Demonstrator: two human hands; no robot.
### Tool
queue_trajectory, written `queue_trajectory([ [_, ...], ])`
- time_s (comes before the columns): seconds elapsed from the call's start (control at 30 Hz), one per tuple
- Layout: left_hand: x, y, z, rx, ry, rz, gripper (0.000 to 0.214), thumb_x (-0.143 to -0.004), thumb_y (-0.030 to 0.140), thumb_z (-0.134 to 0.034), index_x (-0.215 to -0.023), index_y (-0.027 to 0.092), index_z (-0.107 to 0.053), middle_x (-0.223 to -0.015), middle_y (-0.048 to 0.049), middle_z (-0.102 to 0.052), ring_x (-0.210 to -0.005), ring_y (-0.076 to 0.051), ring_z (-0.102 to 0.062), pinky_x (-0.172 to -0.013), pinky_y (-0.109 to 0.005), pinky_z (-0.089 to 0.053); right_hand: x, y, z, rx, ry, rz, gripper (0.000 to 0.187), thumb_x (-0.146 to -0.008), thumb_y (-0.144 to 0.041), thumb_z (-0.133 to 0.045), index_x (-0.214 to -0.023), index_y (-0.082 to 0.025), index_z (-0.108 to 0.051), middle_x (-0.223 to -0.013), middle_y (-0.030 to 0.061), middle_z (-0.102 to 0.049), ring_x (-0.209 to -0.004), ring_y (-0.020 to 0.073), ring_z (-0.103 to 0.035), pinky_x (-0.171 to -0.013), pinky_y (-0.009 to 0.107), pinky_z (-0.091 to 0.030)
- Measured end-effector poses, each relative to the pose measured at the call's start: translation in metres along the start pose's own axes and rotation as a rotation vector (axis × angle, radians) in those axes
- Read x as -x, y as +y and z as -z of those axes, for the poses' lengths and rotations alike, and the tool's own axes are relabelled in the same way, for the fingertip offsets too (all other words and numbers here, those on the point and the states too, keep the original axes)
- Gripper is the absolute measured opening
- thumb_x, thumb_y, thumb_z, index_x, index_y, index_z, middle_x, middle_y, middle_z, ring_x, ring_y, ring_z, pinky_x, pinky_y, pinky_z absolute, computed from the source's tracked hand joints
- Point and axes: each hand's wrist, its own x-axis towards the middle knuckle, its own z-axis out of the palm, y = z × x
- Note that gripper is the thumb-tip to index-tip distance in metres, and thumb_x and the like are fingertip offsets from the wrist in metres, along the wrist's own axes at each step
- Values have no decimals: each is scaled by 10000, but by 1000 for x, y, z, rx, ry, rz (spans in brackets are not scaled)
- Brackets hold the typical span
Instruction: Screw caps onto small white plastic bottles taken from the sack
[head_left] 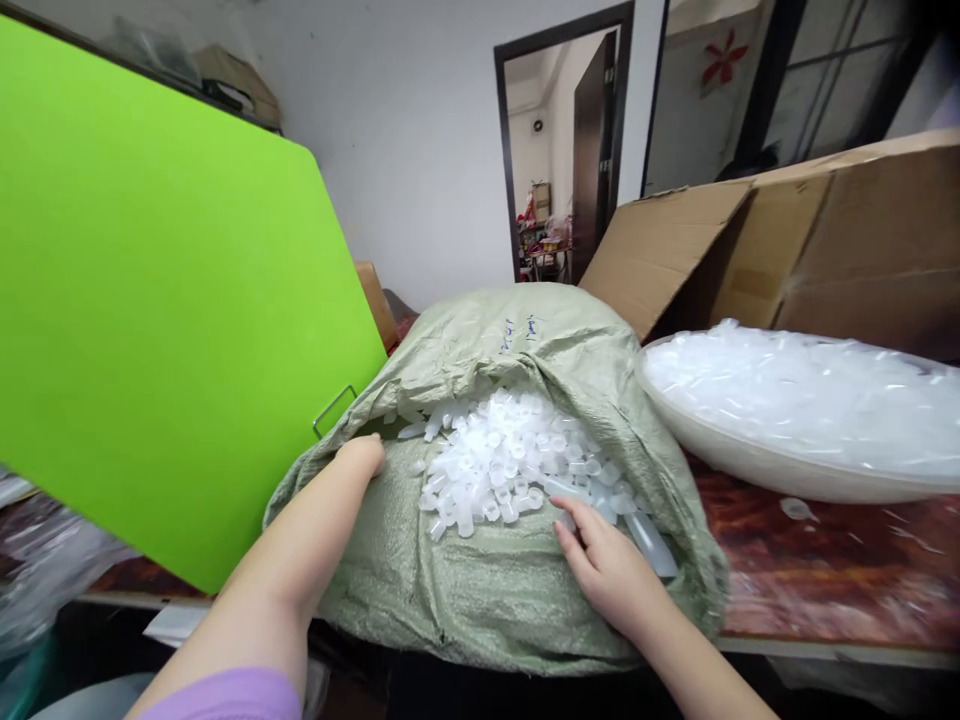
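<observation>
An open, pale green woven sack [495, 600] lies before me, with a heap of small translucent white plastic pieces [502, 455] in its mouth. My left hand [366, 455] reaches into the left side of the opening; its fingers are hidden inside the sack. At the front right of the heap, my right hand [611, 565] rests low over the sack cloth. Its thumb and forefinger are close around one small translucent plastic piece [568, 521]. Beside that hand, a longer translucent piece [651, 545] lies in the sack's right fold.
A large bright green panel [172, 280] leans at the left, with a wire handle by the sack. To the right, a wide white basin [757, 465] heaped with similar pieces stands on a red-patterned table [817, 590]. Cardboard boxes [862, 240] stand behind it.
</observation>
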Motion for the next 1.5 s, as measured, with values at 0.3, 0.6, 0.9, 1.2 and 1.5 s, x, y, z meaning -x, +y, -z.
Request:
queue_trajectory([
  [0.3,100,9,-5,325,168,-96,605,-744,169,-495,-1311,227,-290,-1099,-50,-613,-916,-174,-621,-749,-236,-481,2,-3,5,-114,115,-35,409,-888,-383,-411,-1235,-173,-460,-867,72,-668,-744,199,-654,-683,338,-546],
  [0.6,277,88,-77,1548,-1034,-456,495,-513,209,-798,-928,165,-532,-720,-5,-612,-621,-139,-605,-585,-252,-498,62,-51,7,-528,-209,161,335,-890,-259,-480,-1225,-261,-478,-1080,60,-642,-968,171,-628,-817,279,-519],
  [0.9,281,97,-116,1539,-1273,-387,347,-475,210,-813,-751,106,-631,-685,-26,-639,-580,-100,-564,-571,-210,-461,114,-43,-5,-411,-343,214,368,-903,-218,-429,-1270,-221,-395,-1146,85,-632,-1027,155,-615,-857,282,-510],
  [1.2,276,102,-108,1434,-1265,-481,260,-492,226,-797,-659,115,-632,-620,-2,-604,-537,-95,-522,-513,-211,-419,104,-48,-8,-641,-408,132,329,-914,-229,-433,-1243,-247,-428,-1168,75,-618,-1043,171,-604,-849,314,-515],
  [1.5,269,103,-92,2066,-610,-318,395,-580,183,-789,-930,179,-607,-771,-30,-686,-657,-133,-612,-585,-224,-482,101,-38,23,-366,-9,72,427,-882,-209,-501,-1300,-278,-443,-1001,43,-596,-896,158,-593,-816,291,-492],
])
